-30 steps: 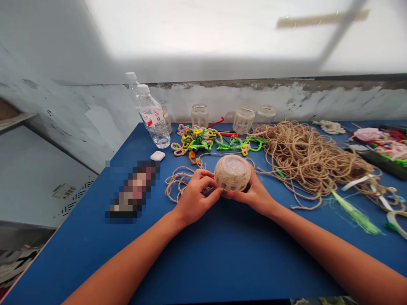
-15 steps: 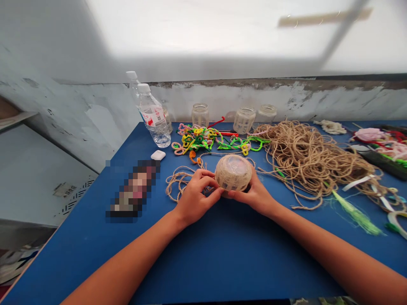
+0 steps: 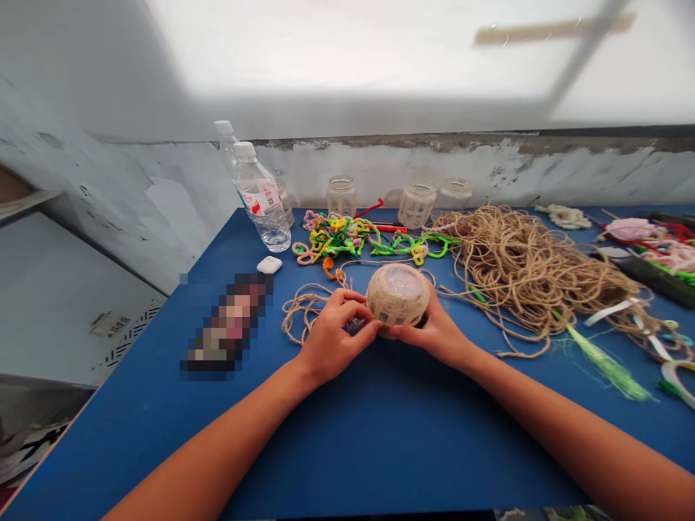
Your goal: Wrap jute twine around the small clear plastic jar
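A glass jar (image 3: 399,293) wrapped in jute twine stands bottom up on the blue table, its clear base facing me. Around its right side and lower front my right hand (image 3: 434,329) is closed, thumb at the lower front. At the jar's lower left edge, my left hand (image 3: 342,329) pinches with thumb and forefinger, seemingly on the twine there; the fingertips partly hide it. A loose coil of jute twine (image 3: 298,307) lies just left of that hand, partly under it, and a strand passes behind the jar.
Tangled jute twine (image 3: 532,268) is heaped at the right, beside a green tassel (image 3: 608,365). Colourful pipe-cleaner shapes (image 3: 342,235) lie behind the jar. Several glass jars (image 3: 418,206) line the wall. Water bottles (image 3: 263,202), a white case (image 3: 269,265) and a pixelated item (image 3: 228,325) are left.
Almost nothing differs. Both hands keep their hold at the jar, and the whole view has shifted very slightly.
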A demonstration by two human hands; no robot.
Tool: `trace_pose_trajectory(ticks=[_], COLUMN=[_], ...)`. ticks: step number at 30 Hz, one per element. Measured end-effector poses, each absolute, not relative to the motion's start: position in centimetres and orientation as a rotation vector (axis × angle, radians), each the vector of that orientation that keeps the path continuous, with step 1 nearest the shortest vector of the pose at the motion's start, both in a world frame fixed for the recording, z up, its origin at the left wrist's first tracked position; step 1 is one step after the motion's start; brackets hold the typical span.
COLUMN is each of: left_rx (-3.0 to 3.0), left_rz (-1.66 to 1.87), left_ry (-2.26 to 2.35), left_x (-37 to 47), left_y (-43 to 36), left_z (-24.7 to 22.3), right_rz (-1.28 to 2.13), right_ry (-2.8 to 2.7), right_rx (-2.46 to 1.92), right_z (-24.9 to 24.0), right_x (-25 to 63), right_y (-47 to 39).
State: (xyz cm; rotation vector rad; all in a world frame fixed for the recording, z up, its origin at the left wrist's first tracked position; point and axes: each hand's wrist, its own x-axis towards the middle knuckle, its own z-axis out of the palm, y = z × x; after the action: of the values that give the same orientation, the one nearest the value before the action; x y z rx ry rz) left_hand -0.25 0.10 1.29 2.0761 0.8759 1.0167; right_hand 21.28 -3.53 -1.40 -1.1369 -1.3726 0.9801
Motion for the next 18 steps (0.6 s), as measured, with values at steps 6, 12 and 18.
trace_pose_trajectory(ticks=[6, 12, 18], left_rx=[2.082, 2.075, 2.066], left_rz=[1.014, 1.010, 1.017], left_ry=[0.886, 0.886, 0.868], left_x=[-0.29, -0.29, -0.19], left_y=[0.16, 0.15, 0.14], left_z=[1.27, 1.10, 1.13], right_rz=[0.983, 0.998, 1.014], right_ry=[-1.378, -1.368, -1.355], right_rx=[-1.134, -1.128, -1.119], right_z=[-1.36, -1.35, -1.32], right_x=[21.25, 21.19, 21.04], right_y=[-3.43, -3.46, -3.51])
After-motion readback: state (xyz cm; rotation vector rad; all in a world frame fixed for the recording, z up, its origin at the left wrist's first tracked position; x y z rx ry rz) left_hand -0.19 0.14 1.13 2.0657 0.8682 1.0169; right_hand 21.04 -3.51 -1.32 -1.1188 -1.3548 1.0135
